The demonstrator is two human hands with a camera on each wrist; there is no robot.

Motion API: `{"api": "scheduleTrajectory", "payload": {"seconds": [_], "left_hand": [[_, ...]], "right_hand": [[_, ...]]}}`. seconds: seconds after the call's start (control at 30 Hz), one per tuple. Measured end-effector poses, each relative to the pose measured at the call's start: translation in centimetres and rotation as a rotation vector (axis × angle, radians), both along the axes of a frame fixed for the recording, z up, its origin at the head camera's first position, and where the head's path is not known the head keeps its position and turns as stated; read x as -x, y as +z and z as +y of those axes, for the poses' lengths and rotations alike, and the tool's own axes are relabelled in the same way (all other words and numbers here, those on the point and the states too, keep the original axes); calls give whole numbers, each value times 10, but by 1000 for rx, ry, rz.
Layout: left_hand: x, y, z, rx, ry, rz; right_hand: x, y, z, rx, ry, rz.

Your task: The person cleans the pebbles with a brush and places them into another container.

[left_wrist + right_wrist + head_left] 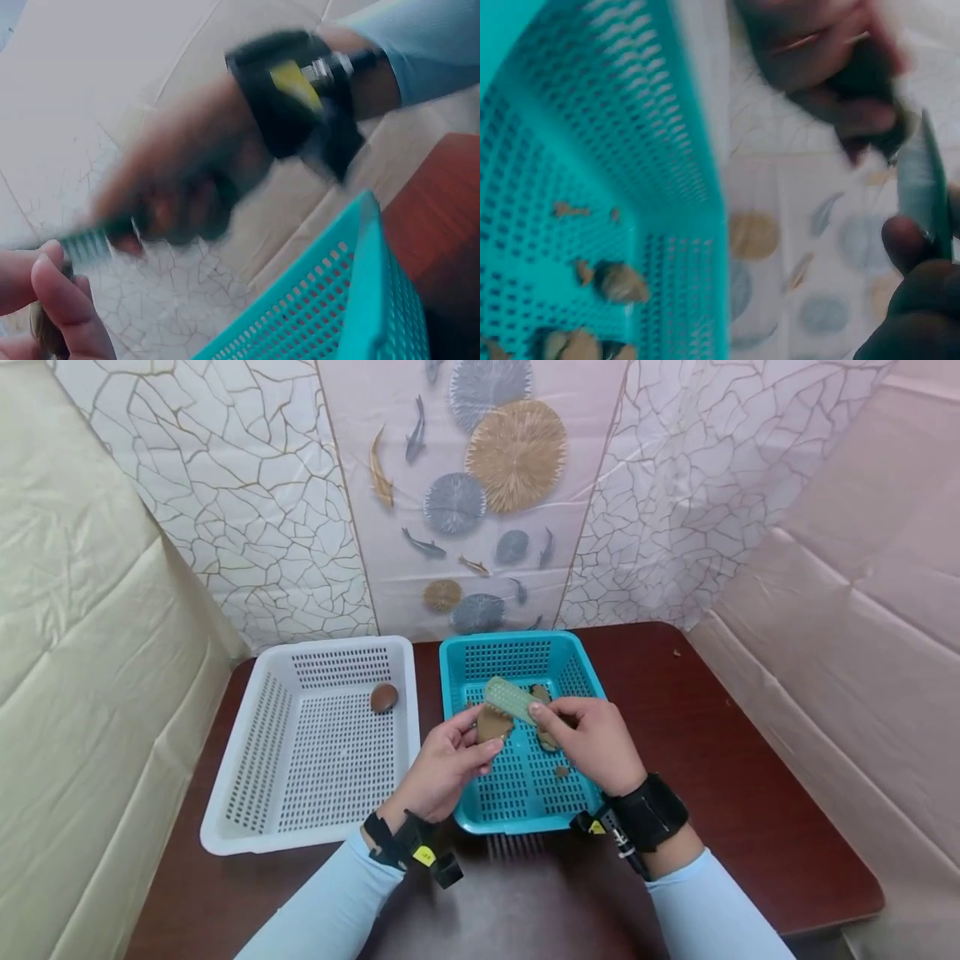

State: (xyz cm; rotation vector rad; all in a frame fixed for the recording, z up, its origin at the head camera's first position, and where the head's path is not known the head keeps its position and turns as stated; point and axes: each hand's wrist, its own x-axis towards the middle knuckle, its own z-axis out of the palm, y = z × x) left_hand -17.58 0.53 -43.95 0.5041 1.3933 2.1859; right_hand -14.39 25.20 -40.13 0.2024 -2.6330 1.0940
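Observation:
Over the teal basket point(517, 825), my left hand point(450, 760) holds a flat, rounded, mud-brown piece point(492, 724) between thumb and fingers. A pale green brush point(510, 700) is gripped by my right hand point(600, 743), its head overlapping the top of the brown piece in the head view. White bristles of the brush point(86, 246) show blurred in the left wrist view, close by the left fingertips. Several mud-brown lumps point(622, 283) and small crumbs lie on the basket floor, partly hidden by the right hand in the head view.
A white basket point(300, 839) stands to the left, with one smooth reddish-brown rounded piece point(384, 697) in its far right part. Both baskets sit on a dark red table point(750, 827). A patterned cloth point(480, 585) hangs behind the table, and plain sheets hang at both sides.

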Motion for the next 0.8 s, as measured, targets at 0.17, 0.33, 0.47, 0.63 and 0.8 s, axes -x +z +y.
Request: {"api": "scheduleTrajectory", "payload": {"seconds": [0.17,0.33,0.47,0.63,0.8], "left_hand": [[0,-2,-5,-1,6,11],[1,-5,-8,23,-10,12],[0,-5,-7,37,-42,33],[0,-8,-6,52,-58,40],[-1,-9,-6,42,-57,37]], "right_hand": [[2,-6,7,-124,-112,-19],[-3,2,0,4,-36,25],[-2,2,-5,46,38,-31],[-2,1,-1,-73,-79,-38],[-4,4,0,11,-15,-12]]}}
